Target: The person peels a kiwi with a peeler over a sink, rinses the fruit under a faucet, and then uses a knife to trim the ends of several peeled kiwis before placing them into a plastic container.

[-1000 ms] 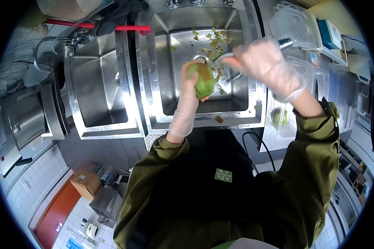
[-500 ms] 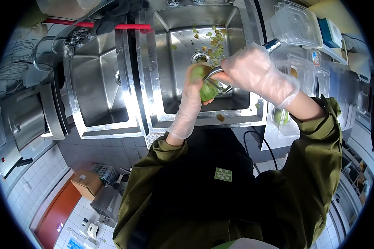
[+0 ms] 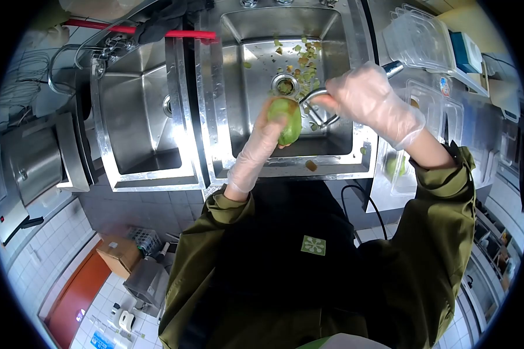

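Note:
My left hand [image 3: 262, 134], in a clear plastic glove, is wrapped round a green fruit [image 3: 289, 123] above the right sink. Most of the fruit looks peeled, with a little brown near its top; its exact kind I cannot make out. Also gloved, my right hand [image 3: 367, 99] grips a metal Y-shaped peeler [image 3: 330, 121] by its handle. The peeler's head is just right of the fruit, close to its side. Green and brown peelings [image 3: 304, 61] lie scattered in the sink beyond both hands.
The right sink [image 3: 241, 128] has a drain [image 3: 284, 85] at its middle. To the left is a second sink [image 3: 131, 128]. A clear container [image 3: 403, 180] with green fruit stands on the right counter, near stacked clear boxes [image 3: 413, 38]. A loose peeling [image 3: 311, 166] sits on the front rim.
The peeler has come away from the fruit's surface toward the right. The fruit is turned slightly in my left hand, showing more of its pale green side.

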The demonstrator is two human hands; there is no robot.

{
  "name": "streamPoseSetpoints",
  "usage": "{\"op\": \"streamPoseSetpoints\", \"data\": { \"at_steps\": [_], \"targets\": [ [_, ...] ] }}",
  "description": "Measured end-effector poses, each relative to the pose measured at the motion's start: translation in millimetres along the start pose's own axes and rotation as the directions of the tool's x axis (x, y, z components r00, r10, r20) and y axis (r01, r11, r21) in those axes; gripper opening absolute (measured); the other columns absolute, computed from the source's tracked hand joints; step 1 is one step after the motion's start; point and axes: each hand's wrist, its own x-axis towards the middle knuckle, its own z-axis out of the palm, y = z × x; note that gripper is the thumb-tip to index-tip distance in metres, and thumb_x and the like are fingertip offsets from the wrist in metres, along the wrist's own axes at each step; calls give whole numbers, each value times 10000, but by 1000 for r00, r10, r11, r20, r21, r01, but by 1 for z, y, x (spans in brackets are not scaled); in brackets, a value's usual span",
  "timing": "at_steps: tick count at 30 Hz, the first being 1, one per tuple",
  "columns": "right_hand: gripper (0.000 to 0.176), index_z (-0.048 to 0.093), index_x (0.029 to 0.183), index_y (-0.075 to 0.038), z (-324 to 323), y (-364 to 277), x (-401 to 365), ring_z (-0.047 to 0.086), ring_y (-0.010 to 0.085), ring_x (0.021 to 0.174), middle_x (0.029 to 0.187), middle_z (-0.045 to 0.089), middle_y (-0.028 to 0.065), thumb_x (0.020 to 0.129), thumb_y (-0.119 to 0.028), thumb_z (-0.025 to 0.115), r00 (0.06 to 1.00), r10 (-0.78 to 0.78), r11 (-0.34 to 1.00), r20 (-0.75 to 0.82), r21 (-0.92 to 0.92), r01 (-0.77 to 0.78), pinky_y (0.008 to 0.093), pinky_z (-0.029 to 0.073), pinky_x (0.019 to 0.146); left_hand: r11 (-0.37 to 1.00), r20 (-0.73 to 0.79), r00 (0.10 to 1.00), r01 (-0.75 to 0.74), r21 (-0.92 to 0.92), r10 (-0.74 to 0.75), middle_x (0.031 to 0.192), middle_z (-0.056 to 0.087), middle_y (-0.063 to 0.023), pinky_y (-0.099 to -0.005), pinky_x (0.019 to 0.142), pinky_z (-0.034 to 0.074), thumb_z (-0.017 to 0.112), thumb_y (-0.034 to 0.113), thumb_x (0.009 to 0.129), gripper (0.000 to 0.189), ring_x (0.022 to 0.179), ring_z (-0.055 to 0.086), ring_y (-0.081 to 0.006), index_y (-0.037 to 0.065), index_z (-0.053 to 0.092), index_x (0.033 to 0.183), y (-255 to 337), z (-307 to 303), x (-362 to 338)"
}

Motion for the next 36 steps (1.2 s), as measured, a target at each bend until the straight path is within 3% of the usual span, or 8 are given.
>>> {"op": "streamPoseSetpoints", "data": {
  "at_steps": [12, 17, 20, 24, 27, 29, 32, 36],
  "targets": [
    [439, 642, 658, -97, 5, -8, 2, 604, 233, 509, 514, 567, 60, 824, -480, 505, 993, -116, 993, 11, 26, 116, 343, 488, 504, 975, 44, 999, -25, 219, 15, 996, 493, -63, -250, 679, 439, 485, 155, 817, 475, 849, 487, -117, 69, 302, 1248, 6, 9, -4],
    [424, 577, 604, -106, 27, 9, 4, 550, 202, 439, 451, 494, 38, 813, -471, 529, 914, -205, 948, -350, -305, 96, 324, 442, 442, 979, 77, 996, -53, 198, 39, 1055, 482, -74, -283, 823, 420, 505, 100, 770, 488, 935, 482, -138, 65, 335, 1225, 0, 4, -7],
    [424, 584, 591, -135, 35, 34, 7, 537, 170, 417, 443, 491, 24, 853, -454, 488, 966, -22, 984, -258, -178, -25, 301, 416, 417, 957, 329, 944, -122, 263, 30, 1094, 481, -93, -302, 908, 385, 506, 88, 735, 501, 1041, 470, -168, 66, 343, 1208, 10, 8, -17],
    [448, 612, 577, -145, 18, 22, -2, 543, 157, 406, 445, 517, 28, 870, -452, 468, 987, 156, 980, -39, -116, -160, 281, 426, 448, 943, 152, 988, -86, 322, 38, 1112, 474, -106, -310, 920, 381, 530, 90, 742, 492, 1050, 469, -179, 61, 344, 1197, 13, -2, -14],
    [443, 573, 615, -90, 24, 23, -13, 566, 234, 442, 471, 536, 88, 867, -443, 486, 964, -26, 999, -264, -36, 17, 331, 449, 440, 918, 89, 993, -106, 382, 77, 1127, 470, -110, -309, 926, 378, 551, 95, 755, 474, 1060, 462, -178, 51, 348, 1181, 10, -8, -18],
    [439, 574, 612, -88, 20, 15, -11, 566, 247, 451, 462, 528, 93, 846, -454, 508, 993, 49, 996, -108, 85, -40, 337, 454, 450, 918, 55, 995, -96, 385, 81, 1135, 468, -105, -307, 926, 377, 565, 100, 765, 452, 1069, 454, -171, 45, 358, 1163, 10, -8, -19],
    [404, 557, 573, -132, 21, 6, -13, 576, 188, 532, 556, 551, 45, 851, -420, 505, 990, 137, 985, -16, 106, -135, 336, 437, 482, 1000, -74, 997, 10, 2, -10, 1156, 473, -102, -314, 929, 391, 591, 129, 765, 485, 1086, 460, -194, 47, 364, 1184, 16, 1, -21],
    [203, 558, 635, -139, 47, 1, -21, 530, 200, 519, 556, 483, 17, 724, -308, 625, 850, 181, 981, -495, 30, -192, 330, 405, 466, 870, -27, 999, -33, -492, 23, 1147, 497, -118, -359, 850, 467, 587, 196, 771, 559, 1004, 539, -264, 71, 341, 1257, -20, -16, -7]
  ]
}}
